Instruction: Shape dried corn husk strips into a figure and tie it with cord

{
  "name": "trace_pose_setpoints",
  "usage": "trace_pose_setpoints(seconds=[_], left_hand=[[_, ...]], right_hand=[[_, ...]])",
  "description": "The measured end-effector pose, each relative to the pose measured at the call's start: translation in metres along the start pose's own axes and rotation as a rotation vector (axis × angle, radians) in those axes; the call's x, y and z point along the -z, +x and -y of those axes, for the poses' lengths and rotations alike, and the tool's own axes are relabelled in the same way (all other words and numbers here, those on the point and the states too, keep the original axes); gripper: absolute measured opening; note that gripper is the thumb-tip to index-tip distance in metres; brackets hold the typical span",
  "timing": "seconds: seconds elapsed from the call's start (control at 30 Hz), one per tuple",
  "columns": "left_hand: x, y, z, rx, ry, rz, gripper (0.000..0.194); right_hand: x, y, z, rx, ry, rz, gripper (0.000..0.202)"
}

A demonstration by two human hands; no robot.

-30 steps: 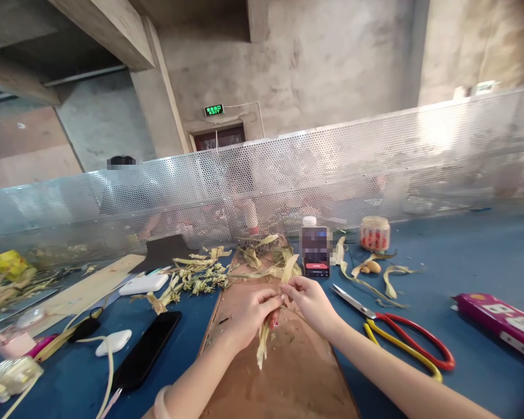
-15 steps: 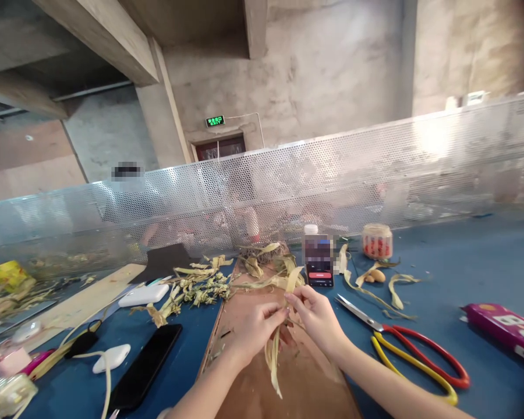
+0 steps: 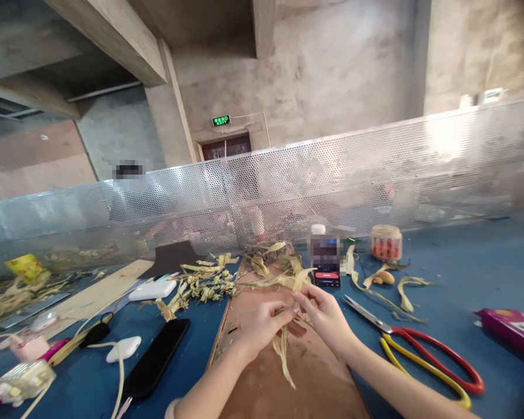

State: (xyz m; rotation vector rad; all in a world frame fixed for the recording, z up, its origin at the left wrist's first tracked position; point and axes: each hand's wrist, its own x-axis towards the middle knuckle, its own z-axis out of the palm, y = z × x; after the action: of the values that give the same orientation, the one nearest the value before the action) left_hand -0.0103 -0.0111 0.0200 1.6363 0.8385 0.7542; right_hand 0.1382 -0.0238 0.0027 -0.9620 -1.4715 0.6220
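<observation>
My left hand (image 3: pixel 268 327) is closed, thumb and fingers pinching a pale dried husk strip (image 3: pixel 284 364) whose loose ends hang below. My right hand (image 3: pixel 322 311) pinches the upper part of the same husk strip, which sticks up past its fingertips. Both hands meet above a brown board (image 3: pixel 262 396). The spot between the fingertips is partly hidden. More dried husk pieces (image 3: pixel 266 282) lie on the board's far end.
Scissors (image 3: pixel 390 329) with red and yellow handles lie to the right. A phone (image 3: pixel 326 262) stands upright behind my hands, near a jar (image 3: pixel 386 243). At left are a black phone (image 3: pixel 157 361), cables and a husk pile (image 3: pixel 207 279). A perforated metal screen (image 3: pixel 332 180) runs behind.
The whole view has shifted, so things sit slightly farther right. My hands keep their pinch on the husk strip, with its hanging ends swung a little to the right.
</observation>
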Motion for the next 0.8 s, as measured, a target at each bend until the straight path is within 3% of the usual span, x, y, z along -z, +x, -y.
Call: trace_pose_setpoints(seconds=[0.6, 0.8], left_hand=[[-0.0020, 0.0006, 0.0021, -0.081, -0.013, -0.029, 0.034], [0.0005, -0.0009, -0.0013, -0.056, -0.007, -0.023, 0.041]], right_hand=[[0.0006, -0.0006, 0.0033, -0.033, 0.017, 0.023, 0.035], [-0.0024, 0.0035, -0.0035, -0.101, 0.053, 0.159, 0.035]])
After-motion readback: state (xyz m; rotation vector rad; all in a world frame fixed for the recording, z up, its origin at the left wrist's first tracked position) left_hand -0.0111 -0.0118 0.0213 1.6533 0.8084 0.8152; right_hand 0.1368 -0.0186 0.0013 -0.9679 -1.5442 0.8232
